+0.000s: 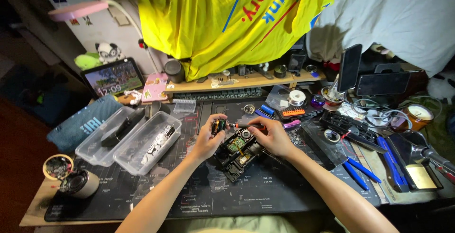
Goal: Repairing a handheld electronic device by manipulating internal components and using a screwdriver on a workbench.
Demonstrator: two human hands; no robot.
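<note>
Both hands meet over an opened black device [238, 155] that lies on the dark mat [199, 190] in the middle of the bench [33, 211], its casing off and green circuit boards showing. The left hand [208, 140] is curled shut around a small dark part [217, 126] with orange and green bits, pinched between thumb and fingers and held just above the device's upper left corner. The right hand [272, 136] is closed on a screwdriver [246, 126] with a red-orange grip; the tool runs nearly level from right to left, its tip touching or all but touching the small part in the left hand — which, I cannot tell. The device's long axis runs on a slant, from lower left up to the right, and it sits just under and between the two hands, the right hand resting against its upper right edge and the left wrist beside its left side. So the small part lies to the left of the tool tip, nearer the left hand, with the device straight below. To the left stand two clear plastic boxes [142, 143], one with dark parts in it, and a teal speaker [83, 124] beyond them. To the right lie blue tweezers [362, 171] and a black tray [350, 126] — well apart from the hands. A yellow cloth [213, 19] hangs above the back shelf.
</note>
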